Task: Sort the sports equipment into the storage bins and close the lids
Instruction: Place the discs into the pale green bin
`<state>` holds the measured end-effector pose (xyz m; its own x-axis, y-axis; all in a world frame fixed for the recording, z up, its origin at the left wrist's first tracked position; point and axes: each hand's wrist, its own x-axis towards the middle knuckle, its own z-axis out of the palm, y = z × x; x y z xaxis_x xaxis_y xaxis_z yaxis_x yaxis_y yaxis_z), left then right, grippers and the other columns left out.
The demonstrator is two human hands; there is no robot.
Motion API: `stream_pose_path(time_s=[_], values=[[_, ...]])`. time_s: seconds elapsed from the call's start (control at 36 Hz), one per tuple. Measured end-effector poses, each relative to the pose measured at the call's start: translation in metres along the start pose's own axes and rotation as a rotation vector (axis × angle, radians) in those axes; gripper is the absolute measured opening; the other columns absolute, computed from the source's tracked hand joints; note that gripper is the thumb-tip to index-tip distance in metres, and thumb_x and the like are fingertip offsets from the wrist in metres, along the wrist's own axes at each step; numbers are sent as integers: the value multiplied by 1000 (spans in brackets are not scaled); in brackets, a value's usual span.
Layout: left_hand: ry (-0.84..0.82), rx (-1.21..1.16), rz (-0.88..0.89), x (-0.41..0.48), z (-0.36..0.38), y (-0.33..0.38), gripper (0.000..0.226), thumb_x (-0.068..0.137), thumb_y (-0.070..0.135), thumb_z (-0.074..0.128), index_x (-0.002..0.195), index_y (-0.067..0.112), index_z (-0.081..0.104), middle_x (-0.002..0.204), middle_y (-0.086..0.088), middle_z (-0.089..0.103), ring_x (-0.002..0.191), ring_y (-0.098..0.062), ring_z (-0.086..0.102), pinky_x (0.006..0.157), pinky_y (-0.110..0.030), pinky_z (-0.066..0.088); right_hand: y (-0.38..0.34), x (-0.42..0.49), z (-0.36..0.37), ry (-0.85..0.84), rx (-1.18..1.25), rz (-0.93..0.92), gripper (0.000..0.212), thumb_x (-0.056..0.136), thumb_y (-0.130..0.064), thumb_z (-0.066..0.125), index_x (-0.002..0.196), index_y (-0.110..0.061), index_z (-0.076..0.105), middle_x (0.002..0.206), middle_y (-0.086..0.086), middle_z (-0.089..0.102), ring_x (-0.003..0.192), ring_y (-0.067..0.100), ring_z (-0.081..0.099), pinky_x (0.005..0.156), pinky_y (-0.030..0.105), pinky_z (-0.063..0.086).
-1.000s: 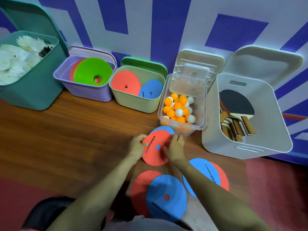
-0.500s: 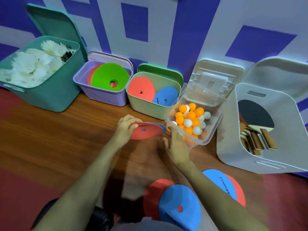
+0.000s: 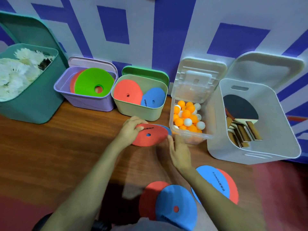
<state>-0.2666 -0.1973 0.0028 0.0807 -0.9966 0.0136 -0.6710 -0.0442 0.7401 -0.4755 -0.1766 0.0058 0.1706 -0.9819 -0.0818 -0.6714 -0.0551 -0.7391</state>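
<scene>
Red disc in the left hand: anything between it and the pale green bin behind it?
Nothing visible. The left hand holds the red disc just in front of the pale green bin, whose lid stands open at the back. The right hand sits nearer the person, off that path.

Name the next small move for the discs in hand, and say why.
Probably lift the red flat disc, gripped by the left hand, forward into the open pale green plastic bin: it sits just behind and already holds matching discs.
</scene>
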Motion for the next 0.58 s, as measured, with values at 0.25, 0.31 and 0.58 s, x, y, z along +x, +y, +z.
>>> stream_pose_path(time_s=[0.25, 0.31, 0.58], values=[[-49, 43, 90, 5, -46, 6, 23, 85, -1, 58, 104, 5, 71, 99, -7, 59, 98, -18, 55, 90, -19, 36, -27, 31, 22, 141, -102, -372, 33, 90, -14, 54, 123, -10, 52, 117, 8, 53, 105, 25, 56, 77, 38, 52], [-24, 10, 95, 9, -59, 2, 22, 86, -1, 59, 104, 4, 70, 99, -4, 58, 98, -13, 54, 92, -16, 36, -39, 45, 24, 168, -78, -370, 32, 90, -14, 55, 122, -10, 54, 115, 9, 53, 103, 27, 56, 76, 41, 53], [250, -239, 44, 62, -109, -1, 29, 86, 1, 61, 107, 21, 65, 97, 16, 59, 91, 19, 50, 84, -4, 35, -113, 144, 0, 58, -90, -461, 14, 94, -19, 52, 103, -12, 61, 100, 9, 66, 95, 30, 59, 77, 37, 46]])
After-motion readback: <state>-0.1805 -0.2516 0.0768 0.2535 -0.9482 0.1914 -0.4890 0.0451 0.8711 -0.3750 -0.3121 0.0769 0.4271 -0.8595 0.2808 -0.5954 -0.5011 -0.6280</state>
